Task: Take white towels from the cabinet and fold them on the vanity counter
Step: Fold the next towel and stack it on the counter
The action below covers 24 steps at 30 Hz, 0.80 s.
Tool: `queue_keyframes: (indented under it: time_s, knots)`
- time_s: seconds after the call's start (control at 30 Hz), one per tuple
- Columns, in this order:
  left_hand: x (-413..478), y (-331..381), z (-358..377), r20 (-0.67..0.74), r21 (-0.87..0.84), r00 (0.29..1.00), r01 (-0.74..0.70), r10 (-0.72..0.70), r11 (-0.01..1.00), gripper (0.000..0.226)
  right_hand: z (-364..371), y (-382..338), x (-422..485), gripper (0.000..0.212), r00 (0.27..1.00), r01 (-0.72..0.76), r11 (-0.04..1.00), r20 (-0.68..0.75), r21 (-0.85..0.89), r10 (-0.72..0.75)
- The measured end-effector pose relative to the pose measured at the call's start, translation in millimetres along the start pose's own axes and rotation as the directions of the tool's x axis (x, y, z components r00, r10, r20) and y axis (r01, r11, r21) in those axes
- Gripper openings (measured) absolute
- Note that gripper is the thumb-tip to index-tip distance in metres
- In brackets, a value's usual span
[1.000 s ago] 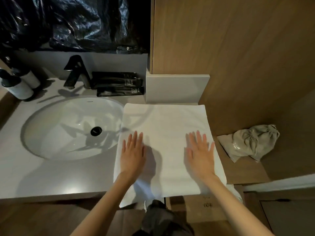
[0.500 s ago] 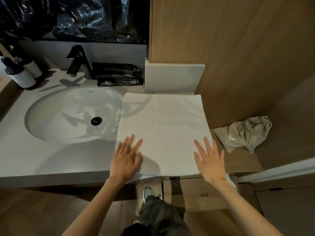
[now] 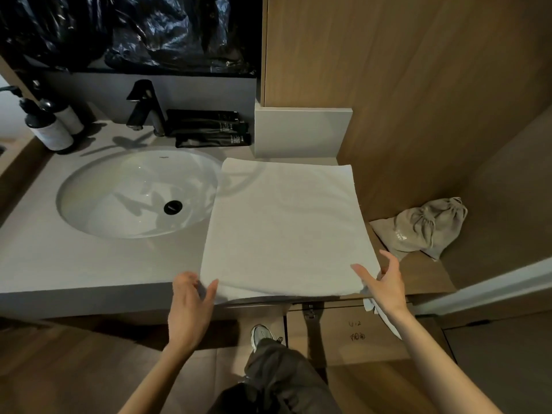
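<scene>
1. White towel (image 3: 286, 228): one, folded to a broad, flat rectangle. It lies on the right end of the bench (image 3: 89, 264), just beside the sink basin (image 3: 125, 192). Its left edge reaches the basin rim and its near edge overhangs the front of the bench. A loose strip of cloth hangs below the near right corner.

2. Left hand (image 3: 191, 309): at the towel's near left corner. The thumb lies on top of the cloth and the fingers are curled at the edge, pinching the corner.

3. Right hand (image 3: 385, 285): at the near right corner. The thumb lies on the top surface and the fingers reach round the right edge. It appears to grip the corner, though the underside contact is hidden.

4. Basin fittings: black drain (image 3: 173, 207) in the bowl and black faucet (image 3: 143, 106) behind it.

5. Black tubes (image 3: 206, 127): stacked flat at the back of the bench, right of the faucet.

6. Dispenser bottles (image 3: 50, 130): two, upright at the far left corner, white bodies with dark pumps.

7. Drawstring bag (image 3: 424, 228): beige cloth, on a wooden ledge right of the towel and apart from it.

8. Black plastic sheet (image 3: 134, 31): crumpled across the area above the bench.

9. Cardboard box (image 3: 352, 336): on the floor below the towel's right corner, with handwriting on top.

10. Shoe (image 3: 261, 336): light-coloured, on the floor beside the box.
</scene>
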<state>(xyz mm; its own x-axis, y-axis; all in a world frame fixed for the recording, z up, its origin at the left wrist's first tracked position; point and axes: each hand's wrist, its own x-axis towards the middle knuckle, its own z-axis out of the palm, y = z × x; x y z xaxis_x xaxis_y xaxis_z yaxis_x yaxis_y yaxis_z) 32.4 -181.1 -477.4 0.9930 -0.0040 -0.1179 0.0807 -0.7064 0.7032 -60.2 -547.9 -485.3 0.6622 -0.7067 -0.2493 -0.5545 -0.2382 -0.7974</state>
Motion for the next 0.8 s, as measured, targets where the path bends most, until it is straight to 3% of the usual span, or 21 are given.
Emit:
queue_keyframes:
  time_s: [0.1,0.2,0.37,0.47,0.57,0.63,0.73,0.8]
  knots:
    - [-4.9,3.8,1.1,0.085,-0.194,0.980,0.194,-0.181,0.962,0.051,2.3,-2.3,-10.0,0.079,0.997,0.062,0.997,0.034,0.054,-0.064]
    - [-2.8,13.5,-0.6,0.174,-0.412,0.959,0.278,-0.224,0.868,0.046,3.4,-8.6,-15.4,0.062,0.987,0.161,0.987,-0.016,-0.021,-0.161]
    - [12.4,8.5,-10.9,0.229,-0.177,0.952,0.244,-0.201,0.953,0.034,1.1,-16.7,-15.6,0.024,0.952,0.272,0.877,-0.021,-0.397,-0.305]
    - [11.8,3.8,-17.1,0.368,-0.123,0.911,0.246,-0.186,0.961,0.028,3.9,-11.7,-17.4,0.020,0.947,0.259,0.820,-0.033,-0.510,-0.319]
    - [13.2,-6.2,-24.8,0.382,0.072,0.908,0.155,-0.171,0.985,0.034,1.7,-16.7,-21.3,0.022,0.964,0.210,0.788,-0.013,-0.579,-0.266]
    - [14.9,-7.4,-31.5,0.271,0.217,0.952,0.080,-0.139,0.973,0.036,0.3,-23.7,-21.7,0.024,0.948,0.225,0.719,-0.022,-0.658,-0.316]
    - [16.3,10.5,-33.8,0.062,0.277,0.995,-0.091,0.077,0.957,0.030,13.2,-43.0,-22.9,0.024,0.890,0.351,0.632,0.037,-0.691,-0.455]
    - [23.8,28.2,-24.1,0.030,0.263,0.957,-0.286,0.289,0.921,0.032,32.7,-58.7,-23.2,0.028,0.843,0.478,0.625,0.123,-0.617,-0.523]
